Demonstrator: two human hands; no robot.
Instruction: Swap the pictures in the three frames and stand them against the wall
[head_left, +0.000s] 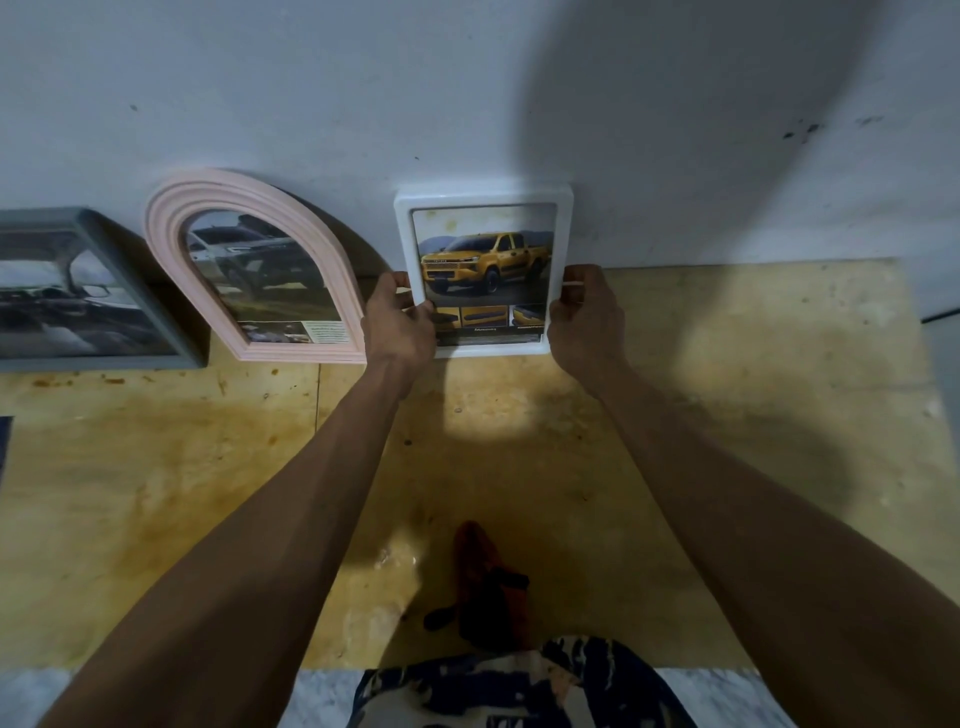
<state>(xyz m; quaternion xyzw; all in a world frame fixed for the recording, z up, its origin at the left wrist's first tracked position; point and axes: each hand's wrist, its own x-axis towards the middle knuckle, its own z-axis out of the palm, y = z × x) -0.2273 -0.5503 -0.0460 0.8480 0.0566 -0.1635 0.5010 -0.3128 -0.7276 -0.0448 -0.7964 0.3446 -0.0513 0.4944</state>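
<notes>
White frame — one of three — gripped by left hand and right hand.

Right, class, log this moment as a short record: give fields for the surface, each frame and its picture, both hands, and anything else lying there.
surface: plywood board against a pale wall
grey frame: far left, leaning on wall, blurred picture
pink frame: arched, leaning on wall, vehicle picture
white frame: top edge at wall, yellow pickup picture
left hand: grips white frame's left edge
right hand: grips its right edge
other: red and black object, unclear what
</notes>
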